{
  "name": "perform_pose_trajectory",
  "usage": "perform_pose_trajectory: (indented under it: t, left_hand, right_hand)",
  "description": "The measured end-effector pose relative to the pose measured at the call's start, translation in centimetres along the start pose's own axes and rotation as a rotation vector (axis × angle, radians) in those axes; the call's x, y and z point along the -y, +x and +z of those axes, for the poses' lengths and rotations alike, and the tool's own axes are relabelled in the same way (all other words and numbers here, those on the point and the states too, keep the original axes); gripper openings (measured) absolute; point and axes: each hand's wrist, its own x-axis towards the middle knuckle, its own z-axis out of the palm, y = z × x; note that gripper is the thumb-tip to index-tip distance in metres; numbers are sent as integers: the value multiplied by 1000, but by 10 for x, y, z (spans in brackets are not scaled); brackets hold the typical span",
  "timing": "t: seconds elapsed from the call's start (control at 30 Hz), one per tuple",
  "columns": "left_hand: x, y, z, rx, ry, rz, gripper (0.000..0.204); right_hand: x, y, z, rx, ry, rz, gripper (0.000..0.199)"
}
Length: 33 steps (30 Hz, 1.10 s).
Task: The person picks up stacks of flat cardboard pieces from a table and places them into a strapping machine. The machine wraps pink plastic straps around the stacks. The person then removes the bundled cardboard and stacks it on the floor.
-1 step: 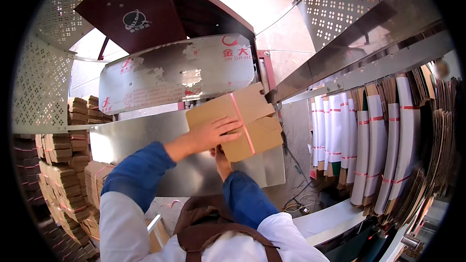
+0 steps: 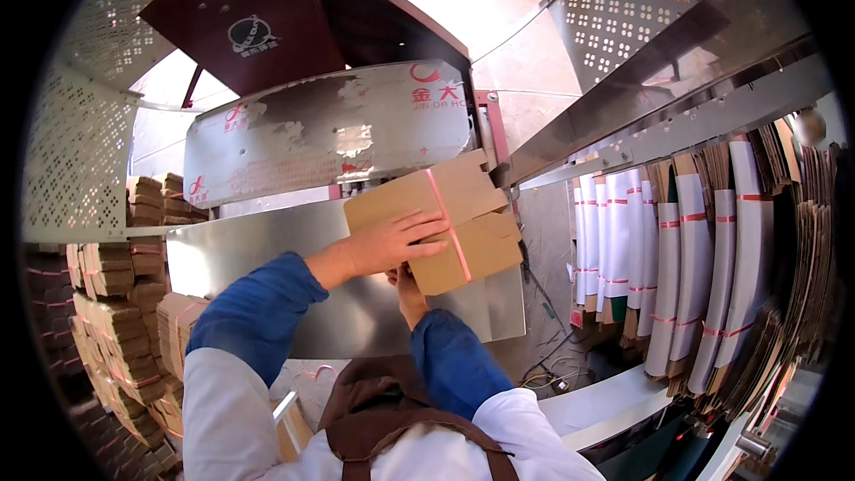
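Note:
A bundle of flat brown cardboard sheets [image 2: 476,191] with notched flaps, tied with a pink strap [image 2: 451,230], sits tilted over the metal table [image 2: 258,254]. My left hand [image 2: 387,245] lies flat on top of the bundle. Its fingers are stretched out, with the tips by the strap. Below it, my right hand [image 2: 410,296] is at the bundle's near left edge with its fingers curled under and round that edge. Most of those fingers are hidden by the cardboard and my left hand.
Behind the table stands a dark red machine [image 2: 249,27] with a scuffed metal plate [image 2: 303,138]. Strapped cardboard stacks [image 2: 111,321] rise at the left. White and brown bundles [image 2: 681,240] stand upright at the right, beyond a slanting metal rail [image 2: 641,80]. Cables [image 2: 557,379] lie on the floor.

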Motion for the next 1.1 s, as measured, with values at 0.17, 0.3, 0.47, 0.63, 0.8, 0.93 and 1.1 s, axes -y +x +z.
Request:
perform_pose_trajectory:
  t: [0.17,0.3,0.47,0.63,0.8,0.93,1.1]
  left_hand:
    - [-22,-43,-35,36,11,-226,58]
    - [-51,-211,-99,-195,101,-711,54]
    - [-142,-518,-154,-893,67,-1361,47]
    - [-192,-737,-50,-1398,-407,-1602,46]
    - [-153,-719,101,-1686,-943,-1032,74]
    - [-132,-644,60,-2088,-1259,-796,82]
    - [-134,-627,2,-1699,-915,-1188,74]
  right_hand:
    - [-11,-5,-14,-5,55,34,20]
    - [-28,-20,-42,-89,-24,90,34]
    - [-44,-125,44,404,-1048,-45,64]
    - [-113,-172,149,858,-1422,-366,95]
    - [-152,-159,206,893,-1268,-262,93]
    - [-167,-164,200,843,-1165,-161,62]
    - [-146,-192,218,581,-835,45,36]
